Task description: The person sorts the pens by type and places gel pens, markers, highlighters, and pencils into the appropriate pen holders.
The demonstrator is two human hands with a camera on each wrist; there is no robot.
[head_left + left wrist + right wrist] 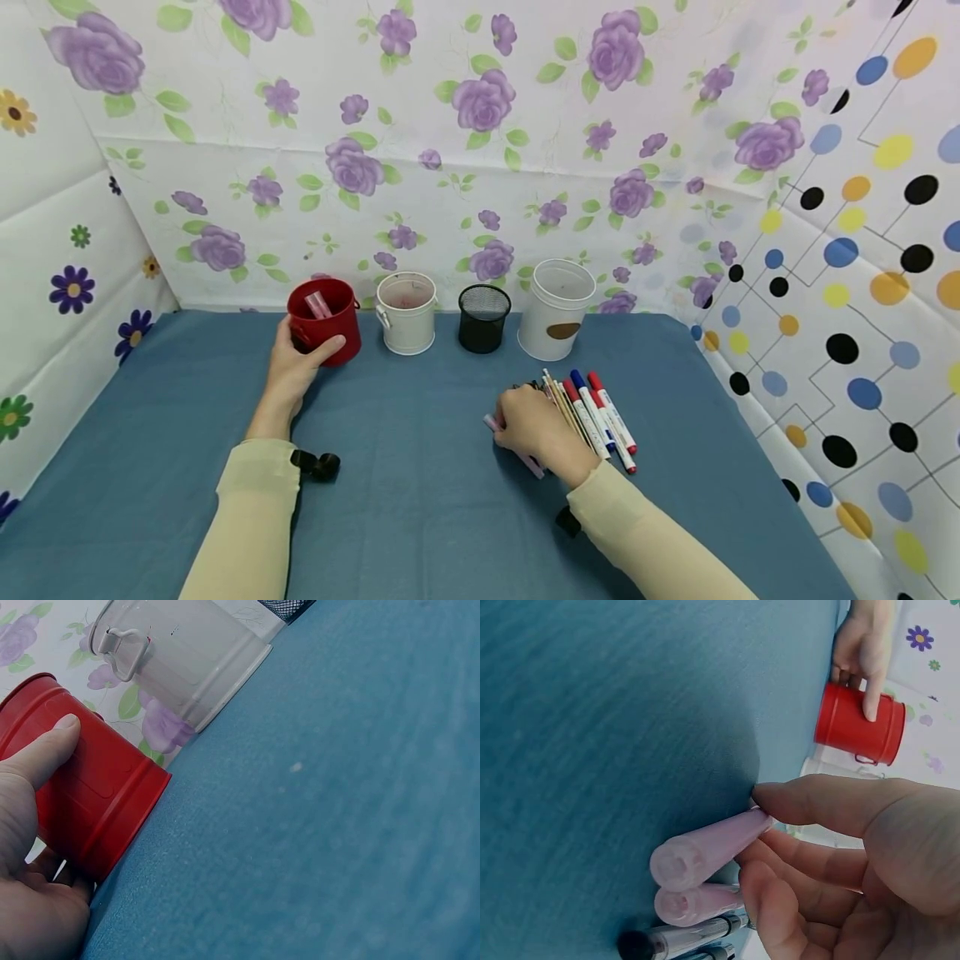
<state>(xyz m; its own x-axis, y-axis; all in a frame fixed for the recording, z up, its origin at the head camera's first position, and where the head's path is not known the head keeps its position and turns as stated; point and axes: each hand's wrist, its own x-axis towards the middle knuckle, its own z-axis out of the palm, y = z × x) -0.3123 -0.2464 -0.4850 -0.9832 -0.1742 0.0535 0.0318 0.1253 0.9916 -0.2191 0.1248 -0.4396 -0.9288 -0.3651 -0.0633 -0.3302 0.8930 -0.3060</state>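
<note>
My left hand (309,343) grips a red metal cup (324,321) at the back left of the blue table; its thumb lies across the front in the left wrist view, hand (34,825) on cup (94,795). A pink pen (318,304) stands inside the cup. My right hand (510,421) rests on a pile of pens and pinches a pink pen (493,423). In the right wrist view the thumb and fingers of that hand (761,832) close on the upper pink pen (705,851). A second pink pen (694,904) lies just beneath it.
A row continues right of the red cup: white bucket (406,312), black mesh cup (483,318), tall white cup (555,310). Red and blue markers (603,412) and thin wooden sticks (564,402) lie beside my right hand. Flowered and dotted walls enclose the table.
</note>
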